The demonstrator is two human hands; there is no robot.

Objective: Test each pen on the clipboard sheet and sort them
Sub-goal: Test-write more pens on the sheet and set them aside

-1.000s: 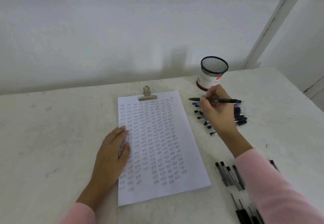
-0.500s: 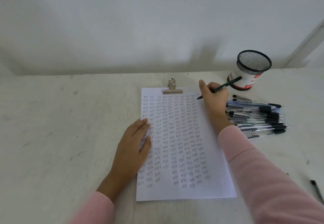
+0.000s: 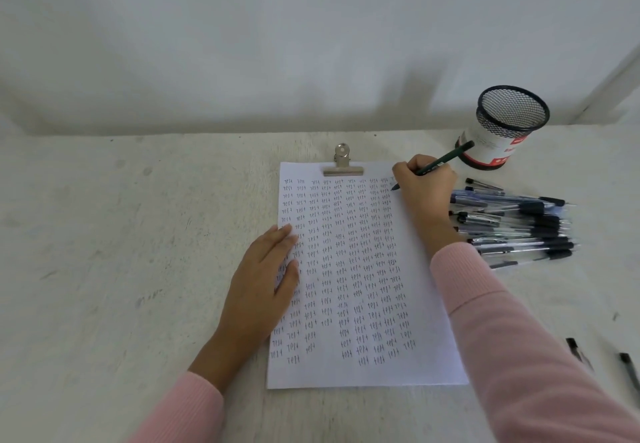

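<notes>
One head-worn camera looks forward and down (wide-angle, close) over the table (image 3: 104, 269)

Left of the sheet (image 3: 346, 375) the table (image 3: 121, 252) lies open from the near edge to the far wall (image 3: 277, 44). On the right, a pile of pens (image 3: 519, 221) lies near the sheet, a mesh pen cup (image 3: 502, 127) just beyond it. The right hand (image 3: 426, 186), gripping a green pen (image 3: 441, 161), and its sleeve (image 3: 485, 304) cross the sheet's right side. The left hand (image 3: 263, 280) covers its left edge.

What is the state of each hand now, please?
Left hand: open, flat on the sheet.
Right hand: grips the dark green pen, tip at the sheet.
</notes>
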